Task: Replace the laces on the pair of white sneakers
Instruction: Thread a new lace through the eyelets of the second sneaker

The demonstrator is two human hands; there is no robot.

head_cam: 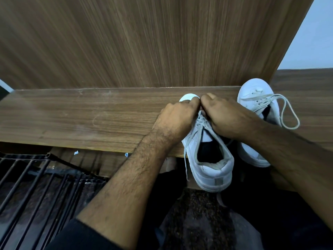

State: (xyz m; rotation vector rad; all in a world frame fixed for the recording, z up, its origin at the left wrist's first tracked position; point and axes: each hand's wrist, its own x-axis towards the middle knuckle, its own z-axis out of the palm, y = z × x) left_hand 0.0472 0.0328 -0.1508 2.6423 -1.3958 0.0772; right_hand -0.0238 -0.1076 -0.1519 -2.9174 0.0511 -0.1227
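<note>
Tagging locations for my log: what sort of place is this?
Probably a room in a home: a wood-grain shelf against a matching panel, a patterned carpet below, and a black metal rack.

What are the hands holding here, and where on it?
Both hands pinch the near sneaker's lace at the toe-end eyelets; the exact grip is hidden.

- Your shelf [90, 120] lies bare from its left edge to the near sneaker [209, 159].
- The back panel [144, 42] walls its rear edge.
- The second sneaker [255, 105] crowds the right end.
</note>
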